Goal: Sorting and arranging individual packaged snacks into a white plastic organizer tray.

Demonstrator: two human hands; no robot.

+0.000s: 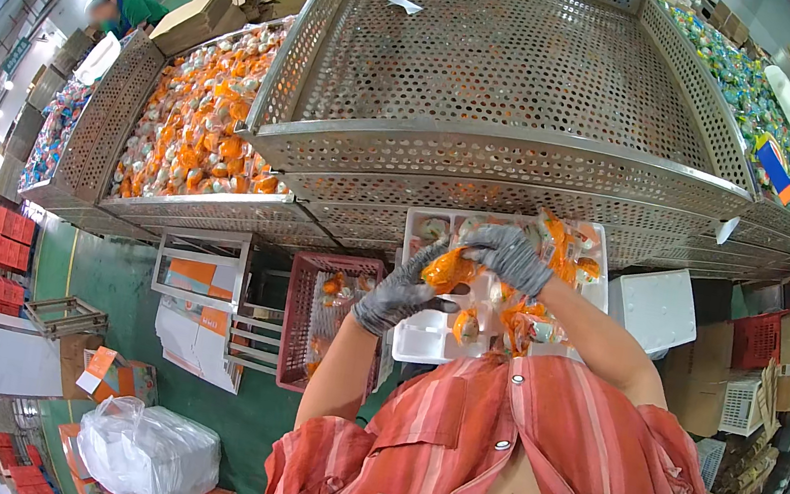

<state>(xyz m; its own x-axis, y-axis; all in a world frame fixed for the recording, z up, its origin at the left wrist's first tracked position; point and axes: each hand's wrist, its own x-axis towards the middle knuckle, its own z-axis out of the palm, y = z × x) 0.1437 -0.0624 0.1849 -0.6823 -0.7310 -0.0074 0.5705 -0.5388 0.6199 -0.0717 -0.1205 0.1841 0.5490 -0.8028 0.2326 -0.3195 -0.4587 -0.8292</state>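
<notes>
Both my hands wear grey knit gloves. Between them is an orange plastic-wrapped packet (pixel 449 270), with my left hand (pixel 398 287) around its left side. My right hand (pixel 513 255) grips its upper right end. Below them lies a white foam tray (pixel 421 330) divided into compartments. Some compartments hold wrapped round items, among them an orange-and-clear packet (pixel 466 326) near the front. More orange packets (pixel 525 321) rest to the right, partly behind my right forearm. What is inside the held packet is hidden by its wrapper.
A perforated metal bin (pixel 498 163) stands ahead, with a paper scrap inside. Another bin at left holds many orange packets (pixel 200 121). A dark red crate (pixel 293 324) is left of the tray; a white foam box (pixel 655 310) is right. A person in green (pixel 136 12) is far left.
</notes>
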